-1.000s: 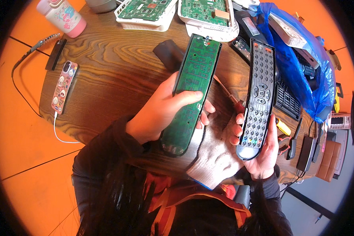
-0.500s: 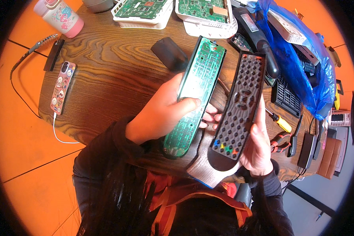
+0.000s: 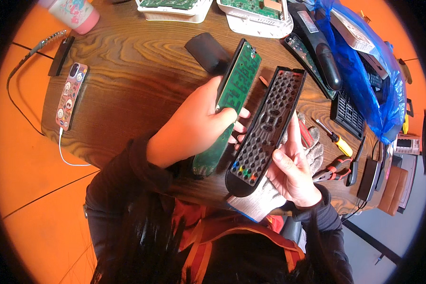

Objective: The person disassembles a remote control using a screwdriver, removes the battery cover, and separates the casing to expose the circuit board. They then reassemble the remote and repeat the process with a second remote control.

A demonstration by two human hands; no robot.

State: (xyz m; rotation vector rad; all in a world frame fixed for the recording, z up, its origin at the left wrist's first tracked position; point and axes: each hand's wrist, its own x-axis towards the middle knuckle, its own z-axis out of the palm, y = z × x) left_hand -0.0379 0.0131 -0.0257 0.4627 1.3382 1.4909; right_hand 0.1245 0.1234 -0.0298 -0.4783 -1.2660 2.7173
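Note:
My left hand [image 3: 201, 120] grips half of an opened remote control, a long green circuit board [image 3: 241, 78] in a dark shell, thumb across its face. In my right hand [image 3: 293, 173] lies the other half, a black remote control cover [image 3: 239, 187] with its rubber keypad [image 3: 271, 118] showing rows of studs and coloured ones near the bottom. The two halves are tilted side by side, apart from each other. Some fingertips of my left hand show between them. A grey work glove [image 3: 255, 201] lies beneath the right hand.
To the right are a yellow screwdriver [image 3: 341, 144], red-handled pliers [image 3: 336, 169] and a blue plastic bag [image 3: 388, 106] of parts. A black curved piece [image 3: 207, 51] lies beyond the left hand. A phone [image 3: 72, 97] charges at left; white housings with boards [image 3: 175, 13] stand at the back.
The keypad half has shifted left and tilted away, its face turning inward. The board half has turned too, losing its bright glare. More of the glove now shows.

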